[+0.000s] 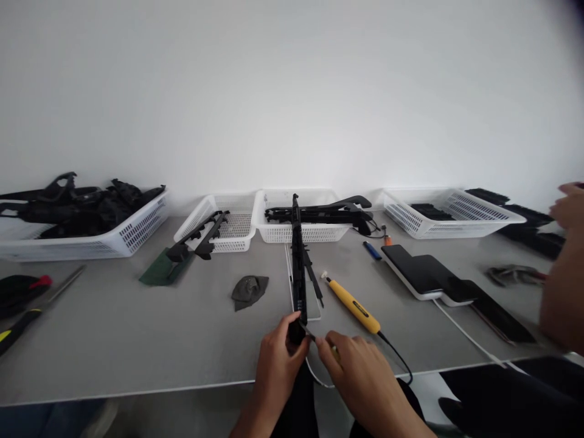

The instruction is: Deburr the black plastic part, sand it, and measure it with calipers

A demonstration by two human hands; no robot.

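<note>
A long, narrow black plastic part [298,261] points away from me at the table's front edge. My left hand [278,359] is closed round its near end, thumb and fingers on either side. My right hand [353,365] grips a small tool with a thin metal blade [307,331]; a bit of yellow shows between the fingers. The blade's tip meets the part close to my left fingers; its exact kind is hidden. Another slim black strip [312,275] lies just right of the part. A yellow corded hand tool [353,304] rests farther right.
White baskets [143,222] with black parts line the wall. Two black parts [201,237] lean over one basket's front. A dark cloth [249,291], a screwdriver [39,310], a blue pen-like object [372,250] and phone-like devices [410,271] lie around. Another person's arm [566,274] reaches in at right.
</note>
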